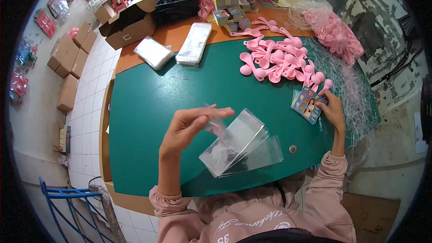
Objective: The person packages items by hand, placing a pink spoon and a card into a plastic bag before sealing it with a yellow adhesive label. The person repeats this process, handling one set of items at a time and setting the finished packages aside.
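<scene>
My left hand (191, 123) is raised over the middle of the table, thumb pressed toward its straight fingers. A blurred, pinkish see-through piece (218, 129) hangs at its fingertips; I cannot tell what it is. Below lie several clear plastic bags (243, 137), fanned over one another on the green tabletop. On the right, my right hand (332, 108) has its thumb and fingers on a small stack of printed cards (308, 105) with a picture on the top one. Just beyond the cards spreads a heap of pink measuring spoons (279, 58).
Two packs of clear bags, one (154, 52) beside a longer one (194, 43), lie at the back left. Bundled cards (226, 0) stand behind the spoons. A plastic sack of pink items (335, 33) sits back right. Near my right arm is a small round metal object (293, 149).
</scene>
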Demonstrator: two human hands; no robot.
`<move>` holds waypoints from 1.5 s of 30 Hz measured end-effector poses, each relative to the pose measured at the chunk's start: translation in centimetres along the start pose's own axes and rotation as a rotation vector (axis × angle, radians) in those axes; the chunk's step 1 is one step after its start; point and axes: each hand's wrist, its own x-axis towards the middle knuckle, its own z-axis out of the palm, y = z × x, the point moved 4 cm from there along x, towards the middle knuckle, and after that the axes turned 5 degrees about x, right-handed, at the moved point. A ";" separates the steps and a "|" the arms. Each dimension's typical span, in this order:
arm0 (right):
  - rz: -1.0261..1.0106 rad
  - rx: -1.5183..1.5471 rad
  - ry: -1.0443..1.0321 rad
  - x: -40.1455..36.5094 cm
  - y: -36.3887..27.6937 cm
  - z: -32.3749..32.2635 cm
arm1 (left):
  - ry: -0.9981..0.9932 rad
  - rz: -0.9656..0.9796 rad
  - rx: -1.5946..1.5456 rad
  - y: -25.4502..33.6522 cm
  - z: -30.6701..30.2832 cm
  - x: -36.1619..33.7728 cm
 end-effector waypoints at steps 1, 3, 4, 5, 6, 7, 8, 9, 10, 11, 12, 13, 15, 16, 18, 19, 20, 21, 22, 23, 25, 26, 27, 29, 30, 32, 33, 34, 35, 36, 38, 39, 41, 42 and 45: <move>-0.036 -0.033 0.053 0.1 -0.4 -0.5 | -0.051 0.012 0.189 0.2 0.1 0.2; -0.055 -0.013 0.096 0.0 -0.3 -1.5 | 0.045 -0.080 0.083 -0.2 -0.4 -0.3; -0.067 0.006 0.140 -0.2 -0.9 -2.2 | 0.137 -0.175 -0.028 -0.7 -0.7 -0.6; 0.013 0.132 0.120 -0.7 -1.6 -3.2 | 0.136 -0.173 -0.028 -0.9 -0.8 -0.5; 0.012 0.130 0.120 -0.6 -2.0 -4.2 | 0.085 -0.149 0.003 -1.1 -0.6 -0.4; 0.028 0.032 0.193 -0.4 -1.8 -5.5 | 0.034 -0.126 0.034 -1.1 -0.5 -0.4; 0.045 -0.067 0.268 -0.4 -1.5 -6.8 | 0.034 -0.127 0.033 -1.0 -0.3 -0.5; 0.050 -0.069 0.271 -0.6 -1.2 -7.7 | 0.080 -0.169 -0.031 -0.9 -0.3 -0.5; 0.084 -0.093 0.310 -0.7 -0.8 -8.9 | 0.127 -0.204 -0.093 -0.9 -0.4 -0.4; 0.110 -0.119 0.345 -0.4 -0.9 -9.8 | 0.130 -0.195 -0.094 -0.9 -0.5 -0.2; 0.104 -0.121 0.339 -0.2 -1.8 -10.0 | 0.097 -0.271 -0.094 -1.1 -0.4 -0.2; 0.172 -0.229 0.438 -0.3 -2.9 -10.3 | 0.061 -0.349 -0.093 -1.4 -0.3 -0.2; 0.150 -0.156 0.489 -0.6 -4.7 -9.9 | -0.009 -0.420 -0.022 -1.5 0.0 0.2; 0.147 -0.157 0.490 -0.5 -5.6 -9.1 | -0.079 -0.487 0.053 -1.7 0.2 0.4; 0.021 0.213 0.307 -0.5 -7.6 -6.1 | -0.072 -0.430 0.091 -2.0 0.6 1.0; 0.020 0.217 0.306 -0.7 -8.5 -5.5 | -0.065 -0.371 0.126 -2.0 0.9 1.3; -0.061 0.315 0.197 -0.9 -9.9 -4.7 | -0.061 -0.372 0.131 -2.0 1.2 1.6; -0.145 0.412 0.085 -0.9 -10.8 -4.0 | -0.043 -0.390 0.078 -2.0 1.4 1.7; -0.151 0.418 0.081 -0.5 -10.3 -4.2 | -0.024 -0.408 0.024 -2.0 1.7 1.9; -0.240 0.519 0.000 0.0 -9.6 -4.6 | -0.019 -0.383 0.022 -2.1 1.9 1.9; -0.084 0.262 0.025 3.0 -7.8 -4.9 | -0.032 -0.339 0.049 -2.8 1.8 1.7; -0.083 0.260 0.032 3.4 -6.5 -5.3 | -0.046 -0.284 0.070 -2.9 1.8 1.8; -0.052 0.012 0.164 3.6 -4.6 -6.5 | -0.051 -0.278 0.069 -2.8 1.8 1.8; -0.046 -0.252 0.293 5.0 -2.7 -9.6 | -0.035 -0.269 0.164 -2.9 1.5 1.6; -0.009 -0.268 0.350 4.7 -2.5 -10.7 | -0.030 -0.279 0.155 -3.1 1.4 1.3; 0.043 -0.286 0.418 3.4 -2.1 -11.9 | -0.044 -0.253 0.094 -3.4 1.2 1.7; 0.022 -0.003 0.385 2.8 -3.6 -11.4 | -0.010 -0.323 0.095 -3.7 1.2 1.6; -0.013 0.279 0.346 2.9 -4.8 -10.9 | -0.011 -0.310 0.099 -3.6 1.2 2.0; -0.049 0.542 0.325 2.9 -4.5 -9.6 | -0.007 -0.327 0.087 -3.6 1.4 1.7; -0.043 0.546 0.327 3.2 -4.4 -8.9 | -0.003 -0.342 0.076 -3.5 1.5 1.6; 0.075 -0.256 0.350 4.1 -4.8 -8.3 | -0.002 -0.364 0.082 -3.3 1.6 1.6; 0.068 -0.256 0.356 4.1 -5.6 -7.7 | 0.014 -0.379 0.086 -3.2 1.5 1.8; 0.018 0.352 0.091 3.5 -7.5 -4.2 | -0.004 -0.394 0.084 -3.1 1.5 2.0; 0.016 0.359 0.084 3.2 -8.6 -2.9 | -0.033 -0.411 0.081 -3.1 1.6 2.0; -0.088 0.576 -0.059 2.1 -12.6 0.4 | -0.046 -0.418 0.049 -3.1 2.1 2.1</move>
